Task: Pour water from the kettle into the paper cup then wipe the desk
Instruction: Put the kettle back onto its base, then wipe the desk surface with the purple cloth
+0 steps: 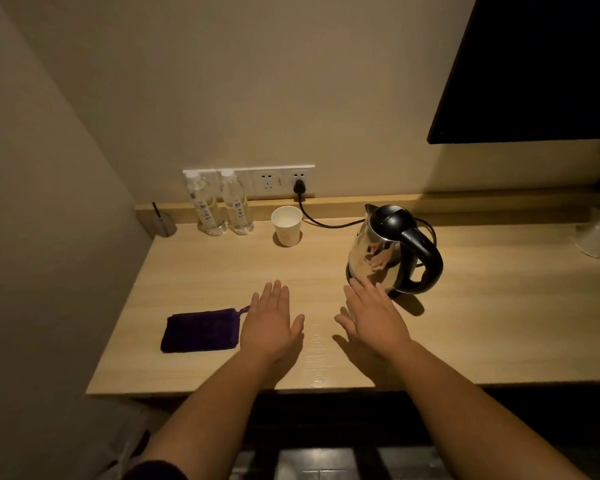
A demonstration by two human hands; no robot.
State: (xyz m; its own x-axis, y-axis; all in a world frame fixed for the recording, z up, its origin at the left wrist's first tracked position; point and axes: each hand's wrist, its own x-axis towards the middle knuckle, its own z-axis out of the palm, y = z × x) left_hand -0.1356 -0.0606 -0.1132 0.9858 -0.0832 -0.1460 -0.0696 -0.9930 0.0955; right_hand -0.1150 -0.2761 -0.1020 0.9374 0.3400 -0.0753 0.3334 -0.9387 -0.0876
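Both grips empty and spread flat: left hand (272,323) beside the soft purple cloth (201,330), right hand (374,320) just short of the shiny steel kettle (378,251). Nothing poured yet, I'd say. White paper cup (286,225) waits upright at the counter's (222,271) back. Next: take that black loop handle.

The counter (222,271) is pale wood-grain. The kettle (378,251) is mirror-silver with black handle and lid. The paper cup (287,226) is white with a faint, perhaps golden, emblem. The cloth (200,330) is dark purple.
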